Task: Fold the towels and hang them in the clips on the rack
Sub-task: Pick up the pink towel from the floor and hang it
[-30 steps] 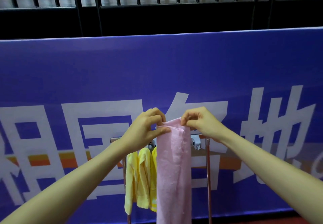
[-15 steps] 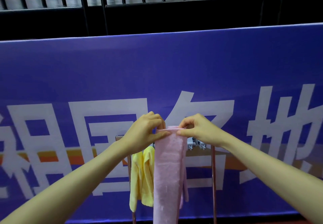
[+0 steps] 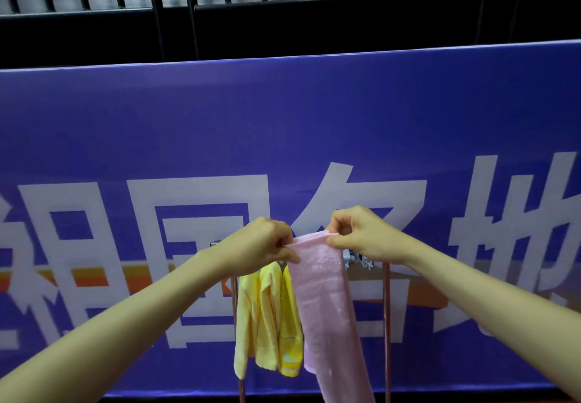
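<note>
Both hands, left hand [image 3: 257, 243] and right hand [image 3: 361, 236], pinch the pink towel [image 3: 320, 280] top. Next, I think, push it into the clip [image 3: 356, 258] at three o'clock.

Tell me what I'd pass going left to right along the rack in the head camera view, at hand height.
Left hand pinching the towel's top corner → yellow towels hanging just below it → pink towel → right hand pinching the other corner → grey clips → the rack's right upright.

Banner [image 3: 283, 125]: large white Chinese characters on purple, partly cut off and hidden by arms; only "地" at the right reads clearly.
Other text: none legible.
</note>
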`<state>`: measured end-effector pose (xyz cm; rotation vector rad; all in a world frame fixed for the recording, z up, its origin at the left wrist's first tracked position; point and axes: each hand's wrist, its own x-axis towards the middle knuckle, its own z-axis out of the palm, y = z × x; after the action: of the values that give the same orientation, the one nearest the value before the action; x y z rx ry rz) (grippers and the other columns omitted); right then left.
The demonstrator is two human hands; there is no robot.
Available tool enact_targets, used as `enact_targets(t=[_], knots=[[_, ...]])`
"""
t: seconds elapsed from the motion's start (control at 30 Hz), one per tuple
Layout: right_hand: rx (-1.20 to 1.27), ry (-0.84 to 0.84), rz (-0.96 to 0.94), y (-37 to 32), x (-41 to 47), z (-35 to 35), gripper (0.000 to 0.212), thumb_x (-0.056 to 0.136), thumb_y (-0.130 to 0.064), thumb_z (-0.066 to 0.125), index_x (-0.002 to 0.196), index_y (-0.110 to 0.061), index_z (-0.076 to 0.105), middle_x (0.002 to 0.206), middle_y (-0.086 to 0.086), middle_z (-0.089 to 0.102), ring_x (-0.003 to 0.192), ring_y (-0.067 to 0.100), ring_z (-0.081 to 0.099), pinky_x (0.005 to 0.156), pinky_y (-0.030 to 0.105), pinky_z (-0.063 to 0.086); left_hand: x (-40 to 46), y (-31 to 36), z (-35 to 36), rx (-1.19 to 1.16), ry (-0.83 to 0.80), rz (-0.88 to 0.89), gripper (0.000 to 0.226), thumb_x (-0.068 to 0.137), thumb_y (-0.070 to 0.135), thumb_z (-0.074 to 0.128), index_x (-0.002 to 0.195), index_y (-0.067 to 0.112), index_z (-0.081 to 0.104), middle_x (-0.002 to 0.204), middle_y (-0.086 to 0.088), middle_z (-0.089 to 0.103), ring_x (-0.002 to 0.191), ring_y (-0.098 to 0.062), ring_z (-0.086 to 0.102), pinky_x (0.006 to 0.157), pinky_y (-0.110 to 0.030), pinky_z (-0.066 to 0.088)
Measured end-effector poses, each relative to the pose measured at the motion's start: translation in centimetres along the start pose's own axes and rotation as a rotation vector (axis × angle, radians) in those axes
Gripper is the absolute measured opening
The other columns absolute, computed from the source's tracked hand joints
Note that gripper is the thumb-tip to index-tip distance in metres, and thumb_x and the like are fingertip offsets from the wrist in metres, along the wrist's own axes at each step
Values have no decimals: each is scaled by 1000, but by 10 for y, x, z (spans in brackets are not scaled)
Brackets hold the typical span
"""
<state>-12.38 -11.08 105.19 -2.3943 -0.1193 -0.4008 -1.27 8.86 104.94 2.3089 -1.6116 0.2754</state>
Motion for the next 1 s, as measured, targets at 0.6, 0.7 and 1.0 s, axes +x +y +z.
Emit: enact_targets(t=[0.6, 0.7, 1.0], knots=[[49, 85, 34, 6, 9, -6, 22, 83, -8, 59, 104, -16, 62, 72, 1, 61, 61, 6, 53, 60, 24, 45, 21, 21, 13, -485, 387, -171, 34, 78, 9, 73, 98, 22, 49, 71, 2, 51, 57, -2, 46, 54, -16, 43], [87, 84, -11, 5, 11, -4, 13, 89, -14, 59, 92, -7, 70, 84, 15, 68, 72, 12, 60, 69, 35, 53, 24, 19, 10, -518, 423, -198, 36, 76, 9, 74, 95, 20, 45, 75, 1, 53, 57, -3, 44, 54, -19, 44], [39, 181, -90, -1, 27, -6, 10, 90, -10, 58, 88, -4, 65, 87, 14, 67, 75, 11, 56, 72, 37, 50, 25, 9, 12, -663, 453, -238, 30, 80, 10, 72, 95, 10, 47, 82, 0, 55, 66, -8, 49, 59, -17, 48]])
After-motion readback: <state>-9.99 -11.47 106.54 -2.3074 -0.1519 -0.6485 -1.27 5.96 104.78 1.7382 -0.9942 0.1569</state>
